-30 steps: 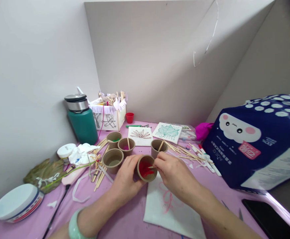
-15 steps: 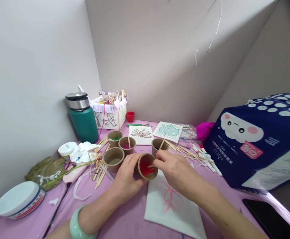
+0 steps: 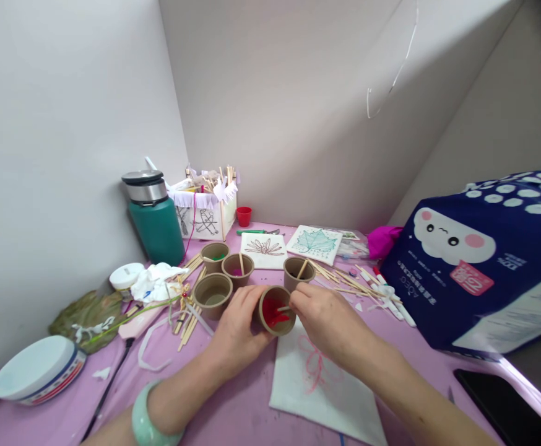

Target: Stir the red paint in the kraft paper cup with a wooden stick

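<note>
My left hand (image 3: 241, 327) is wrapped round a brown cup (image 3: 270, 329), which tilts towards me and shows red paint (image 3: 273, 310) inside. Pinched in my right hand (image 3: 324, 316) is a thin wooden stick (image 3: 283, 308), its lower end in the red paint. Beneath my right forearm lies a white cloth (image 3: 298, 396) with a pink flower drawn on it. Beyond my hands stand several more brown cups: one with green paint (image 3: 215, 255), one with purple paint and a stick (image 3: 237, 269), one holding a stick (image 3: 298, 272), and one with pale liquid (image 3: 212, 294).
At the left are a green bottle (image 3: 155, 226), a white bowl (image 3: 33, 371) and crumpled tissue (image 3: 156, 284). Behind sit a decorated box (image 3: 205, 217), a red cup (image 3: 244, 216) and two drawings (image 3: 264, 249). Sticks (image 3: 340, 277), a blue package (image 3: 475, 266) and a phone (image 3: 502, 402) lie right.
My right hand has shifted slightly to the right, away from the cup's opening, and more of the stick shows. My left hand still holds the tilted cup.
</note>
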A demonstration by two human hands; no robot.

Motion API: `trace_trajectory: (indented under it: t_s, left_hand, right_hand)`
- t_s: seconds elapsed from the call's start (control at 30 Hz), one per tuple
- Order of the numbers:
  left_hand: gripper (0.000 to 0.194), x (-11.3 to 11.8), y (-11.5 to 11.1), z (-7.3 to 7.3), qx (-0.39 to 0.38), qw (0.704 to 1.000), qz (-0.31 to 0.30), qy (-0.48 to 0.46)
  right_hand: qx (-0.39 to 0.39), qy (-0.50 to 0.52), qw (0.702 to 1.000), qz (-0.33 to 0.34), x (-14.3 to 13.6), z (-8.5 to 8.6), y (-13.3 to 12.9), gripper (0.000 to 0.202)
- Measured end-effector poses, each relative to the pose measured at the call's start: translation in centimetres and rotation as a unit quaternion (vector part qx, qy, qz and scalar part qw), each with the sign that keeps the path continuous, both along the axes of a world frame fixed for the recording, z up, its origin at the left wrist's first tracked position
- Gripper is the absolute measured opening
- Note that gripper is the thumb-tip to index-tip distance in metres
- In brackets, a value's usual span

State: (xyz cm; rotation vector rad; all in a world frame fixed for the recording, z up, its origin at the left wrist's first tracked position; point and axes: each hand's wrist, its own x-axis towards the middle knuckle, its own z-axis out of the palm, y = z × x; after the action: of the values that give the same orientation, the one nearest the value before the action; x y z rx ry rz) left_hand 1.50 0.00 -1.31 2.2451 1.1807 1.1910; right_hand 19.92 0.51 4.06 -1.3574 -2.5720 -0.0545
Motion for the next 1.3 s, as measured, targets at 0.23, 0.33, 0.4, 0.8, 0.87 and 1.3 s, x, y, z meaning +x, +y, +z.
trace_trajectory:
  t_s: [0.23, 0.33, 0.4, 0.8, 0.87, 1.3]
  left_hand:
    - [0.052, 0.04, -0.09, 0.19, -0.006, 1.0, -0.001, -0.003]
    - [0.053, 0.06, -0.13, 0.2, -0.005, 1.0, -0.002, -0.004]
    - [0.052, 0.06, -0.12, 0.18, -0.005, 1.0, 0.001, -0.005]
    - [0.054, -0.04, -0.03, -0.12, -0.002, 1.0, 0.0, 0.002]
    - [0.053, -0.06, 0.01, -0.16, -0.001, 1.0, -0.001, 0.001]
    - [0.051, 0.02, -0.02, 0.01, -0.005, 1.0, -0.006, 0.0]
  right_hand:
    - [0.116, -0.015, 0.992, 0.054, 0.37, -0.33, -0.06, 0.024]
    - [0.137, -0.007, 0.988, 0.065, 0.48, -0.48, 0.06, 0.025]
    - [0.144, -0.003, 0.987, 0.071, 0.51, -0.55, 0.13, 0.025]
    - [0.078, -0.027, 0.997, 0.01, 0.55, -0.22, 0.24, 0.016]
    - [0.039, -0.01, 0.999, -0.005, 0.58, -0.21, 0.25, 0.014]
    - [-0.032, 0.141, 0.989, 0.0, -0.03, -0.89, 0.5, 0.015]
